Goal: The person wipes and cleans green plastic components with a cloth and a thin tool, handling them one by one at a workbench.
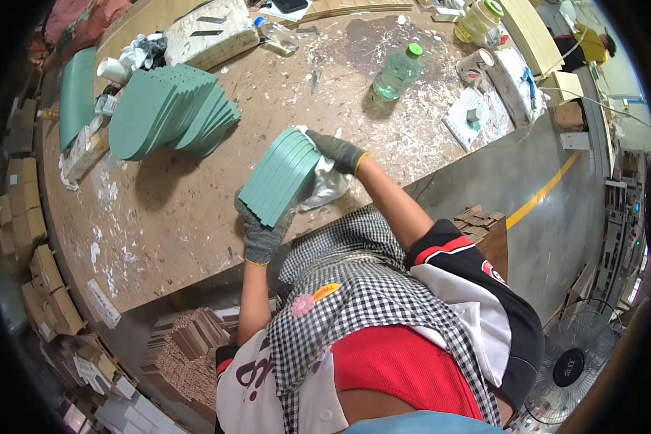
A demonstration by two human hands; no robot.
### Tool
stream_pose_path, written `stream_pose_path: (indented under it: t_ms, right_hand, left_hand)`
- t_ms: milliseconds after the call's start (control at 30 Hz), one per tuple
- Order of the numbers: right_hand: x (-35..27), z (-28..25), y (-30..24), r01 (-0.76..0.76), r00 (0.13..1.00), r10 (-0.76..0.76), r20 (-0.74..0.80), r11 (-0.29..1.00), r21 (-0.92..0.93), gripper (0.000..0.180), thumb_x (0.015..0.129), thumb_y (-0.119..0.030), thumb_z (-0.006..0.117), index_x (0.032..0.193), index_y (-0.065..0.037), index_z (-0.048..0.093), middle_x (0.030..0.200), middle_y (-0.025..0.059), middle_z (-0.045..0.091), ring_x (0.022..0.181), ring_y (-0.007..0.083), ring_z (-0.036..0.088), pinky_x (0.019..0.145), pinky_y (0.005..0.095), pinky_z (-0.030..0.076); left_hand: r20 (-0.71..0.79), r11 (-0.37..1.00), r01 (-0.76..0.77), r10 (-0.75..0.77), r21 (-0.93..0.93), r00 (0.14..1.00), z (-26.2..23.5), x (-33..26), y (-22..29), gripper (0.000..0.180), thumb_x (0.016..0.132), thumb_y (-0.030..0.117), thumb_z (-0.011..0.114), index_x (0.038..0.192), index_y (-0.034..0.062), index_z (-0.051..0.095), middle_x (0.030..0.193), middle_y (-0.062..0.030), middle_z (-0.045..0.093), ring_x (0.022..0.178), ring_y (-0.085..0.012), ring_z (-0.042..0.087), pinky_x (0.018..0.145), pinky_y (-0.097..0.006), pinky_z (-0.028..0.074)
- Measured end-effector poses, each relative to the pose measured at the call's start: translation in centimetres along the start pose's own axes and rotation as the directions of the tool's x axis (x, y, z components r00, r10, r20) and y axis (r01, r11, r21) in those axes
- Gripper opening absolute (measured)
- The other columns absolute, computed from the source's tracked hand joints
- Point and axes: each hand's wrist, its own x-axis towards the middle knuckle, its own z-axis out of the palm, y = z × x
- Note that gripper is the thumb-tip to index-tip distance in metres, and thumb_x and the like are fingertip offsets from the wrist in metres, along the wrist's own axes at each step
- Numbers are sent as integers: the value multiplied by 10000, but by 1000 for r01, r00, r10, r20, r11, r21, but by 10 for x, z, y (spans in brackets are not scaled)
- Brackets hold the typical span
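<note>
A small stack of green painted panels [278, 177] is tilted above the near part of the table. My left hand [264, 235], in a grey knit glove with a yellow cuff, grips its lower left end. At the upper right end, my right hand [338, 153], gloved the same way, is closed on a white cloth [327, 186]. Some of the cloth touches the panels' rounded edges and the rest hangs below my fingers. Farther left, a larger pile of round-ended green panels [163, 112] leans in a fanned row on the table.
The worktable [217, 249] is spattered with white paint. On it stand a green-capped bottle [398, 76], a blue-capped bottle [278, 37], a paint-covered block [210, 32], a paper cup [475, 66] and a yellowish jar [477, 25]. Brown pieces [188, 354] are stacked below; a fan [571, 362] stands right.
</note>
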Motion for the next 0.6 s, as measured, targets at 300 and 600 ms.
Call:
stream_pose_path:
  t_ms: [300, 600]
  right_hand:
    - [-88, 120, -55, 274, 802, -597, 22, 334, -902, 608, 1021, -442, 427, 1548, -141, 393, 1577, 280, 332, 1464, 490, 288, 1201, 601, 189]
    - [15, 14, -26, 138, 990, -142, 5, 949, -285, 656, 1070, -550, 248, 1284, -28, 582, 1203, 224, 677, 1082, 299, 655, 974, 393, 486]
  left_hand:
    - [92, 994, 96, -101, 55, 991, 10, -18, -73, 1027, 845, 393, 740, 1592, 5, 152, 1640, -197, 225, 1506, -355, 234, 1240, -469, 152]
    - [-14, 991, 85, -87, -102, 996, 3, -11, -24, 1001, 771, 436, 842, 1513, 16, 317, 1540, -174, 384, 1373, -387, 408, 1205, -525, 223]
